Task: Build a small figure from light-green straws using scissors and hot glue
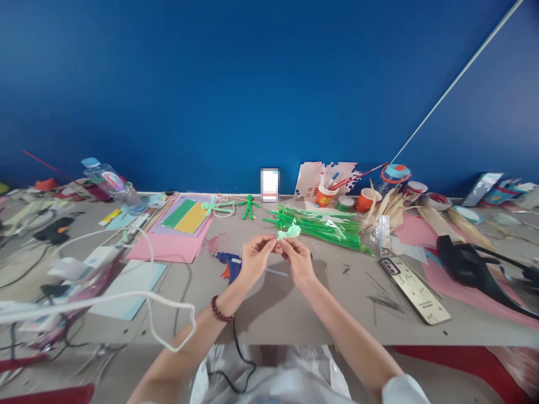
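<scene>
My left hand [256, 257] and my right hand [298, 261] meet above the middle of the table. Between their pinched fingertips is a small pale green fuzzy shape [291, 230], which looks like bent pipe cleaner. Just behind it lies a plastic bag of green pipe cleaners [324, 227]. Beyond my left hand, a dark green pipe cleaner figure [249, 207] is near the wall, and a pale green figure [215, 205] rests to its left. A blue glue gun [228, 259] lies beside my left hand, partly hidden by it.
Coloured sheets [168, 247] and a white cable [147, 295] occupy the left side. Paper cups [369, 200] and dried husks [385, 210] stand at the back right. A phone [416, 290] lies at right, near thin dark wires [385, 303].
</scene>
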`<act>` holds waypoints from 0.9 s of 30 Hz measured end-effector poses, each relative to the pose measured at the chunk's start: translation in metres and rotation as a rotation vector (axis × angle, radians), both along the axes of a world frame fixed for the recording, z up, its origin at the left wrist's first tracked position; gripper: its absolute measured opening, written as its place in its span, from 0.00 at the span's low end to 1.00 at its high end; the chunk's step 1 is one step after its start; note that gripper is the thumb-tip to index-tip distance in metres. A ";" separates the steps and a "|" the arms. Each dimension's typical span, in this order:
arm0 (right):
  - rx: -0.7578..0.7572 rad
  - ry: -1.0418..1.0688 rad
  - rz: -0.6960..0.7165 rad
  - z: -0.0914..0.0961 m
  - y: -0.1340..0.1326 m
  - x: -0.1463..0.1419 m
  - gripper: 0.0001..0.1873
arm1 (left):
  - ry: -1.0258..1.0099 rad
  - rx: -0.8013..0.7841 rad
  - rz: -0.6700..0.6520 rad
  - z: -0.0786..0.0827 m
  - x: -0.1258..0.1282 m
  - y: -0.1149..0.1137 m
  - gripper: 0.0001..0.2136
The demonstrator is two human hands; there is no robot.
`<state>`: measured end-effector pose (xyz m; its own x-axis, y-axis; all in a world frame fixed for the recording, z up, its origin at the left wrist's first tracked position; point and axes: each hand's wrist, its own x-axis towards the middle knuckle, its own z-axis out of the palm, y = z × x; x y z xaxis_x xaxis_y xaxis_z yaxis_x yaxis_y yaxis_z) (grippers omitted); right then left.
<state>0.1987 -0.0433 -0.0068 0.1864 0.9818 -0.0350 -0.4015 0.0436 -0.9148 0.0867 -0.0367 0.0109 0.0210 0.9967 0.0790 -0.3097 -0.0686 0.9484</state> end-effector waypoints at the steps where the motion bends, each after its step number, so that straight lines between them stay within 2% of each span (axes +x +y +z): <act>1: 0.004 0.000 -0.019 -0.001 0.000 -0.002 0.11 | -0.059 -0.030 -0.012 0.001 0.000 0.001 0.09; 6: -0.042 0.056 -0.029 -0.009 0.000 -0.010 0.16 | -0.299 -0.217 -0.142 0.000 0.002 0.004 0.09; 9: -0.020 0.070 -0.018 -0.011 0.002 -0.005 0.15 | -0.380 -0.335 -0.259 0.001 0.002 0.003 0.08; 12: 0.031 0.054 0.039 -0.009 0.005 0.004 0.13 | -0.370 -0.379 -0.337 0.004 0.000 0.001 0.07; 15: 0.070 -0.048 0.121 -0.006 0.007 0.013 0.11 | -0.308 -0.380 -0.341 0.005 -0.001 0.000 0.08; 20: 0.150 -0.153 0.085 -0.004 0.008 0.017 0.08 | -0.146 -0.205 -0.244 0.004 -0.001 0.000 0.11; 23: 0.157 -0.181 0.032 -0.004 0.006 0.016 0.07 | 0.070 -0.061 -0.123 0.002 0.000 0.001 0.12; 27: 0.145 -0.267 -0.039 -0.001 0.004 0.014 0.09 | 0.374 0.125 0.021 -0.001 -0.002 0.001 0.08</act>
<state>0.2124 -0.0395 -0.0080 0.2075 0.9650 0.1602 -0.1436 0.1920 -0.9708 0.0849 -0.0353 0.0094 0.0511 0.9803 0.1906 0.0581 -0.1935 0.9794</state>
